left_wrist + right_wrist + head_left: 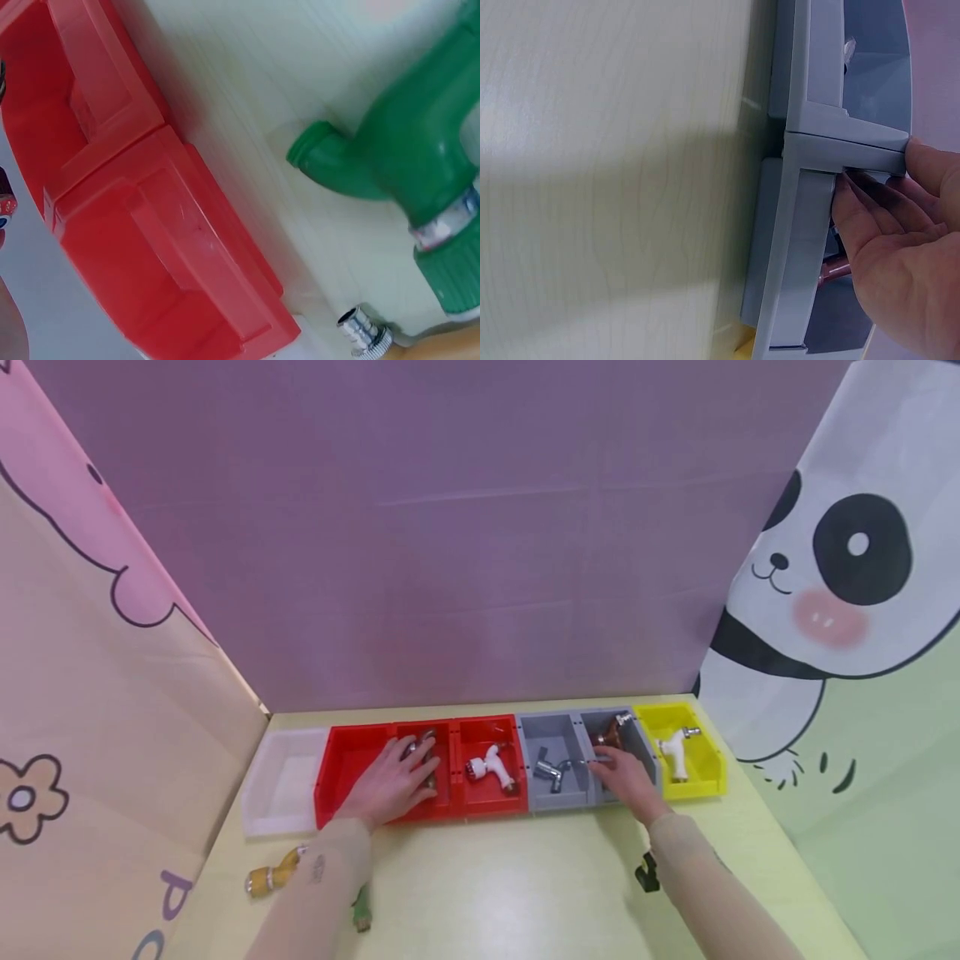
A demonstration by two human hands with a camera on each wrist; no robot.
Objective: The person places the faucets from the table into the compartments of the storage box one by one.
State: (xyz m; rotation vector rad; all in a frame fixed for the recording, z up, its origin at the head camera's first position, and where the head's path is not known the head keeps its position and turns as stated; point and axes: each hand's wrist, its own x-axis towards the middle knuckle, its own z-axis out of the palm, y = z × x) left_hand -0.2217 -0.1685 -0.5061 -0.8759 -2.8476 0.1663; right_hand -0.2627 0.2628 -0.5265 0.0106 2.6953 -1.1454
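My left hand [390,783] is over the middle red bin, with its fingers over a dark metal faucet [429,737]; the thumb is hidden. In the left wrist view, part of that faucet [6,204] with a red and blue mark shows beside the hand at the left edge. My right hand [904,247] pinches the wall between two grey bins [840,154], fingers inside the right one. A brown faucet [612,735] lies in this bin. The grey bin to its left holds a chrome faucet [553,770], its spout reaching towards the right hand.
A white faucet [491,767] lies in the right red bin, another white faucet [677,752] in the yellow bin [708,787]. A white bin [281,777] ends the row at left. On the table are a yellow faucet [272,875], a green faucet [409,142] and a black item [647,872].
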